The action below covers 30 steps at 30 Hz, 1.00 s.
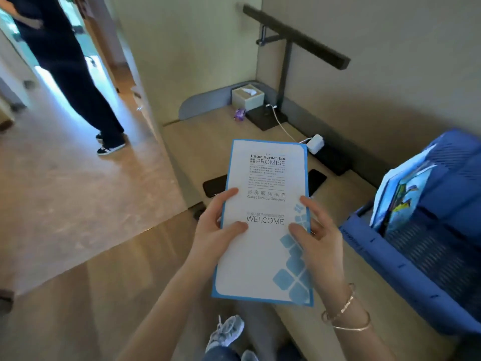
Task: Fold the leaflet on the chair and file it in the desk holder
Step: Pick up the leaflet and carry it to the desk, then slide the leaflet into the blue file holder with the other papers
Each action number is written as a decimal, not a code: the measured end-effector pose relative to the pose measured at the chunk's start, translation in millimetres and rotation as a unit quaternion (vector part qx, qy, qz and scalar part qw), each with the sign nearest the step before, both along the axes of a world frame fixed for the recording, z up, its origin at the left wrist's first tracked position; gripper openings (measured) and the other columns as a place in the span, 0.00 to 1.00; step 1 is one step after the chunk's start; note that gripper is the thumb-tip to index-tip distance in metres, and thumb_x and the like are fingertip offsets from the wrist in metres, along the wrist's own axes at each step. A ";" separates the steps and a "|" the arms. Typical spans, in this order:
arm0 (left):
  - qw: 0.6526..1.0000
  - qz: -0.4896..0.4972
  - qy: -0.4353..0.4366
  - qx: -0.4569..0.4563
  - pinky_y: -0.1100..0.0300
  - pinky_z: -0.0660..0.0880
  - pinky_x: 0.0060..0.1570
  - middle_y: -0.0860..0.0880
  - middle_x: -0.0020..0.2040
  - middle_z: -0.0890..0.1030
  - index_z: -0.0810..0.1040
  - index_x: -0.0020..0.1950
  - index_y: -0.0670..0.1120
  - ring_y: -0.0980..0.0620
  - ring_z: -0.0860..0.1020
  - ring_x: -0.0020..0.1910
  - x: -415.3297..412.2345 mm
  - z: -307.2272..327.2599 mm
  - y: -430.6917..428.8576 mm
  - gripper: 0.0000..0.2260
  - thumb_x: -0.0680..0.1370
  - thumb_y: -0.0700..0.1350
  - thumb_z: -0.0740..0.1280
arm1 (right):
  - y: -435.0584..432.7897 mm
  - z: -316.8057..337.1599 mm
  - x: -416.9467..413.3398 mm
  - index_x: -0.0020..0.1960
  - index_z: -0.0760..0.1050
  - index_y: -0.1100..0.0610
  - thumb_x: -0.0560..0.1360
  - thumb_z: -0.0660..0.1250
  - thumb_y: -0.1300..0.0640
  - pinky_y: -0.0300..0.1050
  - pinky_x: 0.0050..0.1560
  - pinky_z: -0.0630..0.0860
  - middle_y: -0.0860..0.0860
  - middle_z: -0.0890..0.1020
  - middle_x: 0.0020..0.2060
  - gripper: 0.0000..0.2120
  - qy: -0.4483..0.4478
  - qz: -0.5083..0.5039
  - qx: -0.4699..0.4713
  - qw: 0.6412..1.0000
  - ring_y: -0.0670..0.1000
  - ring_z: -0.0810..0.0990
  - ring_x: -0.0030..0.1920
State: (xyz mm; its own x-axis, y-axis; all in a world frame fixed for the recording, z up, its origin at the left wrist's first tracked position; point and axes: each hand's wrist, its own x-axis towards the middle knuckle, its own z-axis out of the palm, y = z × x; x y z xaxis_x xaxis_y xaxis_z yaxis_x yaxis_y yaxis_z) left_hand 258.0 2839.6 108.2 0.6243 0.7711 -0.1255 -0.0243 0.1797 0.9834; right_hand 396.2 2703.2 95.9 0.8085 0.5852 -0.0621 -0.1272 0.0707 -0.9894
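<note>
I hold a white leaflet (264, 246) with a blue border and the word WELCOME on it, flat and folded shut, above the desk's front edge. My left hand (216, 225) grips its left edge, thumb on top. My right hand (320, 235) grips its right edge, with bracelets on the wrist. The blue mesh desk holder (426, 254) stands on the desk at the right, with a colourful booklet (400, 199) upright in one slot. The chair is out of view.
On the wooden desk (208, 142) sit a tissue box (247, 97), a black lamp (286, 74) with a base, a white charger (315, 144) with its cable, and two dark phones (214, 185) partly hidden by the leaflet. Another person (78, 82) stands at the left.
</note>
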 end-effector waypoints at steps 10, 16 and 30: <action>0.944 -0.329 -0.013 0.017 0.65 0.77 0.39 0.56 0.49 0.85 0.79 0.59 0.59 0.57 0.82 0.43 155.9 1.8 10.8 0.29 0.64 0.33 0.70 | -47.3 8.5 36.3 0.59 0.79 0.41 0.75 0.68 0.70 0.45 0.39 0.82 0.50 0.88 0.40 0.25 -0.032 -0.334 -0.012 0.942 0.53 0.83 0.37; 0.885 -0.462 -0.038 0.035 0.68 0.77 0.41 0.60 0.48 0.85 0.77 0.60 0.55 0.60 0.82 0.45 211.1 2.0 -43.3 0.29 0.67 0.27 0.69 | -96.3 15.1 29.4 0.64 0.76 0.45 0.77 0.69 0.67 0.52 0.43 0.85 0.44 0.87 0.49 0.22 -0.009 -0.453 -0.008 0.891 0.54 0.88 0.48; 0.832 -0.535 -0.029 0.147 0.64 0.80 0.43 0.59 0.52 0.84 0.74 0.60 0.65 0.55 0.84 0.49 308.7 5.0 -109.1 0.31 0.66 0.35 0.73 | -187.7 9.6 111.3 0.65 0.73 0.51 0.74 0.69 0.74 0.45 0.41 0.84 0.52 0.86 0.52 0.26 -0.048 -0.422 -0.014 0.905 0.55 0.87 0.49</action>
State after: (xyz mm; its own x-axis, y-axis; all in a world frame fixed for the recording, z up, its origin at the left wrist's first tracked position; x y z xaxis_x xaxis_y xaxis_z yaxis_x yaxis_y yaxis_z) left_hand 566.7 2730.5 113.2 0.9712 -0.2372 0.0235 -0.0532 -0.1192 0.9914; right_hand 507.5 2515.5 105.6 0.9696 -0.2433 0.0261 0.0462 0.0771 -0.9960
